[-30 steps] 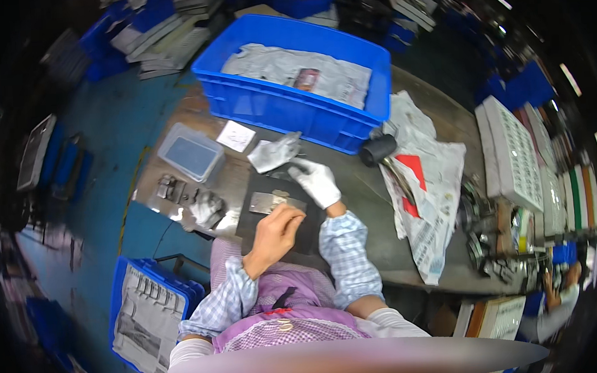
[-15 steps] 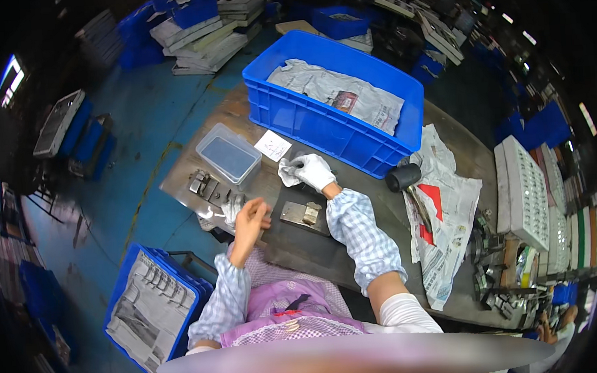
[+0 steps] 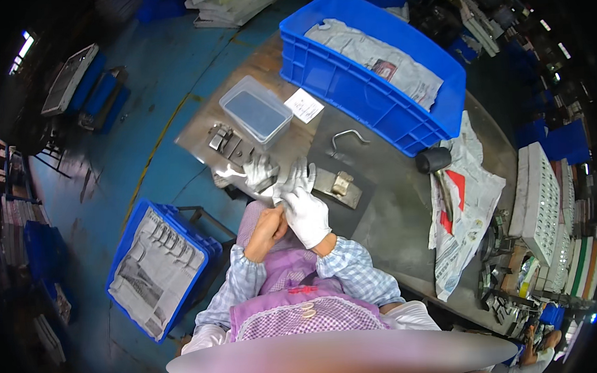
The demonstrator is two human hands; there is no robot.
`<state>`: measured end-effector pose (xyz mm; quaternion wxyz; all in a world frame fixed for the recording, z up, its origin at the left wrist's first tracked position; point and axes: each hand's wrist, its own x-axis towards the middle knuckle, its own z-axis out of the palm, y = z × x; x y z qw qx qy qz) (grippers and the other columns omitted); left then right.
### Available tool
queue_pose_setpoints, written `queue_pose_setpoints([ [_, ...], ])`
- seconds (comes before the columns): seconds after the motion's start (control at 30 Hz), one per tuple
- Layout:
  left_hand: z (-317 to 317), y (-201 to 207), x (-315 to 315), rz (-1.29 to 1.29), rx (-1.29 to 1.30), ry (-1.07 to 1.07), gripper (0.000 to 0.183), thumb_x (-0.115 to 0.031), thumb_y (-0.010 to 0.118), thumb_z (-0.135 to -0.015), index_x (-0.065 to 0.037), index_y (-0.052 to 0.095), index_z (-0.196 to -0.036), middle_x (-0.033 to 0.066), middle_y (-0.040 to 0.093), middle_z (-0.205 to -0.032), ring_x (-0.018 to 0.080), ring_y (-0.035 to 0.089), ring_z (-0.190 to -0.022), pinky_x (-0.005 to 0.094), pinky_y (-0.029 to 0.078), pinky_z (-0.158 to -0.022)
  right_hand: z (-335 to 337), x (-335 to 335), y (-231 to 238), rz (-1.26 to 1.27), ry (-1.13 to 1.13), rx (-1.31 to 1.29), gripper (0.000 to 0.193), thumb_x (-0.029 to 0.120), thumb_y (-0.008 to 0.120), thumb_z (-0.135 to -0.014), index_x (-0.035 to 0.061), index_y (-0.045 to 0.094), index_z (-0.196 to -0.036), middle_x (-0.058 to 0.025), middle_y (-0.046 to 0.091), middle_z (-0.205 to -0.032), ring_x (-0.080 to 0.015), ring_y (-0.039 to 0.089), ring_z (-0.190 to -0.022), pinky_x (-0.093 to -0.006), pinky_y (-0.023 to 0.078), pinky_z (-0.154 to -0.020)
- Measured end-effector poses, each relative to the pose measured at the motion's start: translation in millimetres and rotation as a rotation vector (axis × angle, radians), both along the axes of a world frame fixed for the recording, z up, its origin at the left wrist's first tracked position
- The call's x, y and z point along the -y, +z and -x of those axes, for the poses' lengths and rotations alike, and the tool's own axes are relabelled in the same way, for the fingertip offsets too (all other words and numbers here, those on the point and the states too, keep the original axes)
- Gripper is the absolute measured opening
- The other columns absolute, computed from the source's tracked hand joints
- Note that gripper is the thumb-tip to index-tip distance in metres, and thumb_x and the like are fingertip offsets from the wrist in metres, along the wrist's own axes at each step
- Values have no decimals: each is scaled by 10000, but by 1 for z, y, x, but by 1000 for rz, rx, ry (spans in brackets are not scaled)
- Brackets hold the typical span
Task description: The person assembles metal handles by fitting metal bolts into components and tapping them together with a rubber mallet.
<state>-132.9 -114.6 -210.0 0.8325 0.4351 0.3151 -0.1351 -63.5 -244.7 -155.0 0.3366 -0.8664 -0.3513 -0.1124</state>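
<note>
My right hand [image 3: 307,216] wears a white work glove and is closed on a loose white glove [image 3: 298,176], whose empty fingers point away from me. My left hand [image 3: 267,230] is bare, with its fingers curled against the loose glove's cuff; the fingertips are partly hidden. Beside them on the table edge lies another greyish-white glove [image 3: 261,173]. To the right, a flat metal block fixture [image 3: 339,186] rests on the dark mat. A bent metal rod [image 3: 350,136] lies farther back on that mat.
A clear plastic box [image 3: 257,111], a written paper slip [image 3: 304,106] and a metal clamp-like fixture [image 3: 225,142] are on the table. Behind stands a big blue crate [image 3: 367,88]. A black-headed mallet [image 3: 433,160] lies on newspaper [image 3: 471,198] at right. A lined blue crate [image 3: 157,268] stands left.
My right hand has drawn back toward me with the loose glove, and my left hand has come against it. The bent rod now shows on the mat. The view has shifted.
</note>
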Motion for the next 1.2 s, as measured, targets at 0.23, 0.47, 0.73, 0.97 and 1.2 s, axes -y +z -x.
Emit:
queue_pose_setpoints([
  [0.23,-8,-67,9,617,218,543,280,-231,442,-1120,-31,608,-1223,69,669,-1070,160,645,-922,276,529,-770,28,3,-14,-116,2,-78,220,31,735,-793,104,724,-1000,-77,637,-870,-307,682,-751,-398,551,-665],
  [0.47,-3,-7,-13,901,448,327,416,-188,413,-1087,51,530,-1407,185,589,-1436,303,558,-1332,439,411,-1177,39,5,-15,-298,38,-303,172,6,746,-810,59,736,-973,-100,681,-905,-338,698,-804,-399,557,-689],
  [0.73,1,-42,-6,804,531,324,289,-75,493,-1047,70,615,-1265,176,706,-1218,261,723,-1065,393,618,-907,39,15,4,-298,202,-471,109,64,753,-880,31,747,-984,-120,692,-906,-272,713,-785,-376,563,-709],
  [0.97,11,-11,5,177,338,184,370,-290,522,-1103,8,618,-1300,80,698,-1247,168,653,-1163,314,519,-1029,3,29,56,-195,76,-100,203,119,740,-860,88,757,-1060,-77,703,-960,-280,705,-860,-363,569,-757],
  [1.2,7,31,7,-218,313,-80,386,-253,532,-1103,38,624,-1340,29,661,-1286,106,611,-1151,256,479,-1013,-6,35,32,-110,73,-11,230,112,730,-809,122,722,-1038,-43,625,-881,-246,657,-817,-379,537,-722],
])
